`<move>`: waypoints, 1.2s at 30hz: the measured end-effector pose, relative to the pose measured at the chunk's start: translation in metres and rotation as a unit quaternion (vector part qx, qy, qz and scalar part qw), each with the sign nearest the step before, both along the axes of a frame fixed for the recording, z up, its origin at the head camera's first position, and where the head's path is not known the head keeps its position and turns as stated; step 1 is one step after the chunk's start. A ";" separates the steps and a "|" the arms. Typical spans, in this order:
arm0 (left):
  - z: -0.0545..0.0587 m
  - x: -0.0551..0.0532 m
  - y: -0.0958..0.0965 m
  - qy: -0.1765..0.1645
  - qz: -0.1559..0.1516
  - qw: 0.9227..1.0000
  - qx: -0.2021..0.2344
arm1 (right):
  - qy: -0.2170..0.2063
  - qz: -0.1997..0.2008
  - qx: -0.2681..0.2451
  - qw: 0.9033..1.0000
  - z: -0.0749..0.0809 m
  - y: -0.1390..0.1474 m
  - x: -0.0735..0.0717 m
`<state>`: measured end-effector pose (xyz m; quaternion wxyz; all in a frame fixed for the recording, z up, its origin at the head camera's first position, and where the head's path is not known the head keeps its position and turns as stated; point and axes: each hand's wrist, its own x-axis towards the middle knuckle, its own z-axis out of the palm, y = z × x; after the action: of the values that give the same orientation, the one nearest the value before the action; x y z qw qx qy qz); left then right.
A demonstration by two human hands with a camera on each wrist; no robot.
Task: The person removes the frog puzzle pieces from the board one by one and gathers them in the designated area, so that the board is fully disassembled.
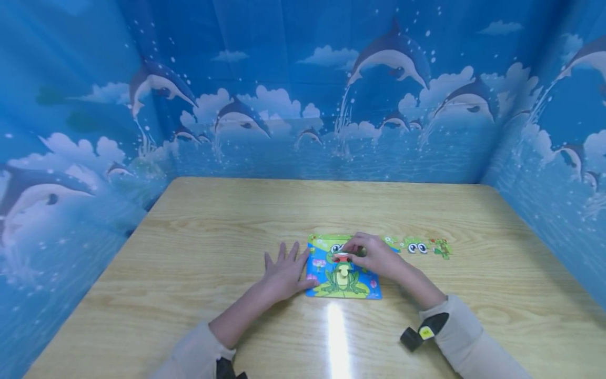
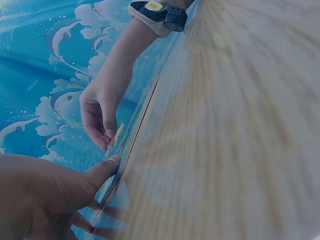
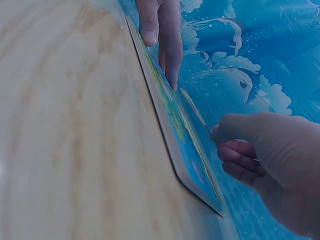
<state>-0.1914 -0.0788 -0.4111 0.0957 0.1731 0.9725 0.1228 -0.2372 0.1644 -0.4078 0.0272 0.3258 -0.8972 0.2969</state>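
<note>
Worn on both arms: long sleeves, pale beige, fabric lightly creased. My right sleeve ends in a plain cuff; my left sleeve matches it in colour. Over the right sleeve, close to the cuff: black strap, with a small dark camera jutting from it, blocky in outline. Yellow label on this rig, dark marking, too small for me to read. Left sleeve carries a black device too, partly cut off in the head view. My left hand and right hand: both bare.
</note>
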 end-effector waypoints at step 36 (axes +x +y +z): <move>0.000 0.001 0.001 -0.003 0.003 1.000 0.003 | 0.074 -0.065 -0.045 0.994 0.011 0.103 0.023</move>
<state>-0.1902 -0.0773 -0.4110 0.0979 0.1698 0.9724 0.1264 -0.2143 0.2675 -0.3971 0.1276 0.2863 -0.8976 0.3098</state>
